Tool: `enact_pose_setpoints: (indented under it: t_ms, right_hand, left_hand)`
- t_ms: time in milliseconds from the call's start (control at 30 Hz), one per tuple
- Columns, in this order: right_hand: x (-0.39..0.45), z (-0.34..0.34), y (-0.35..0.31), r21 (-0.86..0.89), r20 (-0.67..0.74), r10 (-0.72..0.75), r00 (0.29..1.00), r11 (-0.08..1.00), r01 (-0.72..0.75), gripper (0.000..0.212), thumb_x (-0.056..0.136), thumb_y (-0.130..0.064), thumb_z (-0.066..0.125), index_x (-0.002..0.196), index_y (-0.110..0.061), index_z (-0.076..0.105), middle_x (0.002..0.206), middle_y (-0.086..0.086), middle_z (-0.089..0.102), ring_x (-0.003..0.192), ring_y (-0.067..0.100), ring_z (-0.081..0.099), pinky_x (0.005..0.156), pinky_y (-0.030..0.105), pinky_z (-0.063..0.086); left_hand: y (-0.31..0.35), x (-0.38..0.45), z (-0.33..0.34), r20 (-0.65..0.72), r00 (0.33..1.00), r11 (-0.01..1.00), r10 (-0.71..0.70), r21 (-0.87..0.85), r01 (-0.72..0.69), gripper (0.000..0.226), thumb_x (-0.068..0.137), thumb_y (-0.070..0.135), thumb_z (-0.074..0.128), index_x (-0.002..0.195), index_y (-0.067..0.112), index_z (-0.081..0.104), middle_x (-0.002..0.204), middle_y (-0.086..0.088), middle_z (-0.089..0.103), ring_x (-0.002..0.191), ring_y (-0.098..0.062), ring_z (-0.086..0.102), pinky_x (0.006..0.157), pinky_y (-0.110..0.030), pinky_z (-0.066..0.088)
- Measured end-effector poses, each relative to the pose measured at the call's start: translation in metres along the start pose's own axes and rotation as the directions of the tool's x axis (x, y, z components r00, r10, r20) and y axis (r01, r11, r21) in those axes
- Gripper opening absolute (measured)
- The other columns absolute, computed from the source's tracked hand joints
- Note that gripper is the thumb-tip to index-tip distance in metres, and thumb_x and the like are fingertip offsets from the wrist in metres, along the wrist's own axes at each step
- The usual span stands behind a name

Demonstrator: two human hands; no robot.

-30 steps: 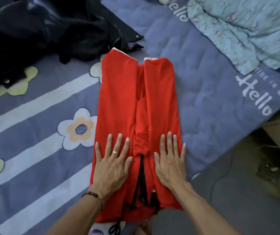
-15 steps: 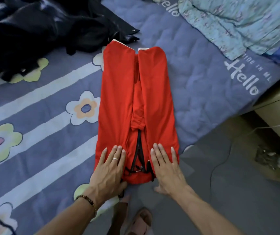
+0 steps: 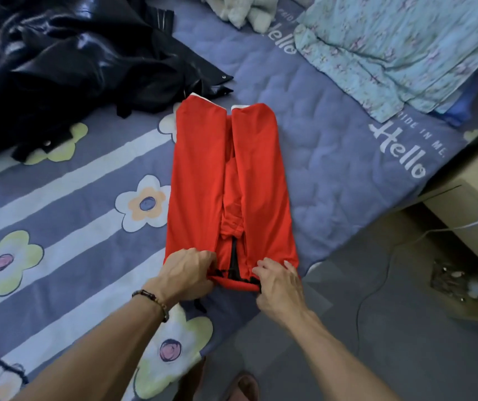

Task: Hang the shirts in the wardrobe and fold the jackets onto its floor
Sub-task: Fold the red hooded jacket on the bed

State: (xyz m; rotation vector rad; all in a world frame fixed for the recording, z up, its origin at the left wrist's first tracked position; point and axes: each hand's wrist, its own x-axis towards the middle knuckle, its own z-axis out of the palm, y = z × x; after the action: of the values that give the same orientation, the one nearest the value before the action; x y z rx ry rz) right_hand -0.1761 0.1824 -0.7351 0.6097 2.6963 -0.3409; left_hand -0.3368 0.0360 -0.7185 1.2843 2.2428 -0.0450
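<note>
Head view shows us the red jacket (image 3: 203, 180) lying on the bed (image 3: 327, 157), folded lengthwise into a narrow strip with both sides turned in toward the middle and a black zipper showing at its near end. That near end sits just at the bed's edge. We see the left hand (image 3: 187, 272) with its fingers curled around the near left corner of the jacket, its grip closed on the fabric; a beaded bracelet (image 3: 152, 299) circles that wrist. The right hand (image 3: 281, 285) pinches the near right corner, fingers bent over the hem.

Around the jacket, we find a heap of black leather clothing (image 3: 58, 62) at the far left, its edge touching or nearly touching the jacket's far end. A pale blue flowered sheet (image 3: 405, 50) lies bunched at the far right, well apart from the jacket. The bed cover is purple-blue with white stripes, flowers and "Hello" lettering. To the right, off the bed, stands a light wooden piece of furniture (image 3: 477, 195), with a thin cable (image 3: 376, 273) trailing across the grey floor (image 3: 405, 342).
</note>
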Motion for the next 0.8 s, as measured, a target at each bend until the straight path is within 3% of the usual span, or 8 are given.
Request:
enact_pose_setpoints:
  t_ms: [67,167,267,400,533,600,700,800]
  right_hand:
    - [0.022,-0.035,0.01,-0.038,0.091,-0.042,0.995,0.998,0.046,0.041,0.071,-0.012,0.059,0.108,-0.025,0.068,0.108,0.0,0.069,0.107,0.026,0.064,0.092,0.036,0.043]
    - [0.068,-0.089,0.019,-0.024,0.229,0.032,0.973,0.999,-0.027,0.037,0.075,-0.009,0.054,0.107,-0.024,0.067,0.109,0.009,0.069,0.108,0.033,0.063,0.084,0.036,0.048]
    - [0.101,-0.107,0.026,0.026,0.115,0.098,0.989,0.994,-0.102,0.031,0.074,-0.015,0.058,0.101,-0.026,0.066,0.105,0.008,0.07,0.108,0.033,0.061,0.087,0.036,0.046]
    - [0.12,-0.08,0.04,-0.022,-0.017,0.242,0.97,0.97,-0.242,0.046,0.079,-0.045,0.068,0.121,-0.029,0.056,0.12,0.0,0.059,0.12,0.025,0.052,0.103,0.041,0.035]
    - [0.108,-0.051,0.052,0.484,-0.058,0.545,0.837,0.748,-0.453,0.075,0.07,-0.046,0.083,0.13,-0.017,0.049,0.125,0.01,0.055,0.116,0.032,0.054,0.092,0.037,0.042]
    - [0.107,-0.04,0.052,0.624,-0.056,0.646,0.761,0.618,-0.478,0.074,0.07,-0.042,0.084,0.129,-0.013,0.05,0.124,0.013,0.06,0.114,0.033,0.056,0.091,0.038,0.043]
    - [0.105,-0.032,0.041,0.621,-0.109,0.703,0.703,0.6,-0.504,0.057,0.078,-0.043,0.077,0.118,-0.008,0.056,0.113,0.016,0.065,0.109,0.035,0.059,0.09,0.041,0.045]
    - [0.103,-0.033,0.035,0.628,-0.074,0.738,0.67,0.557,-0.544,0.049,0.081,-0.047,0.072,0.106,-0.007,0.059,0.105,0.017,0.063,0.104,0.036,0.059,0.087,0.041,0.045]
  left_hand:
    - [-0.007,0.011,-0.024,0.095,0.995,0.999,0.028,0.028,-0.031,0.044,0.074,0.036,0.06,0.117,0.027,0.057,0.107,-0.005,0.064,0.101,-0.03,0.061,0.074,-0.032,0.046]
    - [-0.026,0.032,-0.059,0.067,0.998,0.998,0.003,-0.055,0.0,0.043,0.073,0.034,0.065,0.115,0.027,0.057,0.103,-0.001,0.065,0.098,-0.027,0.061,0.071,-0.031,0.044]
    - [-0.047,0.055,-0.077,-0.111,0.992,0.987,-0.059,-0.157,0.041,0.052,0.074,0.031,0.069,0.123,0.027,0.05,0.098,0.002,0.067,0.097,-0.027,0.061,0.066,-0.032,0.039]
    - [-0.073,0.082,-0.061,-0.231,0.97,0.981,-0.077,-0.191,0.033,0.05,0.082,0.037,0.071,0.126,0.027,0.05,0.102,-0.001,0.069,0.098,-0.03,0.062,0.075,-0.038,0.046]
    - [-0.081,0.102,-0.046,-0.304,0.953,0.981,0.013,-0.18,-0.071,0.033,0.084,0.042,0.069,0.109,0.026,0.056,0.093,0.0,0.068,0.09,-0.028,0.065,0.072,-0.042,0.05]
    - [-0.082,0.108,-0.044,-0.353,0.928,0.959,-0.118,-0.282,0.015,0.04,0.08,0.051,0.072,0.103,0.022,0.056,0.091,0.001,0.063,0.086,-0.025,0.062,0.071,-0.041,0.049]
    - [-0.077,0.1,-0.048,-0.235,0.818,0.74,-0.524,-0.601,0.301,0.059,0.078,0.072,0.06,0.106,0.022,0.046,0.101,0.001,0.057,0.091,-0.024,0.056,0.082,-0.042,0.047]
    - [-0.067,0.083,-0.044,0.013,0.703,0.307,-0.711,-0.893,0.328,0.057,0.091,0.072,0.037,0.107,0.018,0.046,0.107,-0.003,0.058,0.104,-0.027,0.055,0.088,-0.037,0.038]
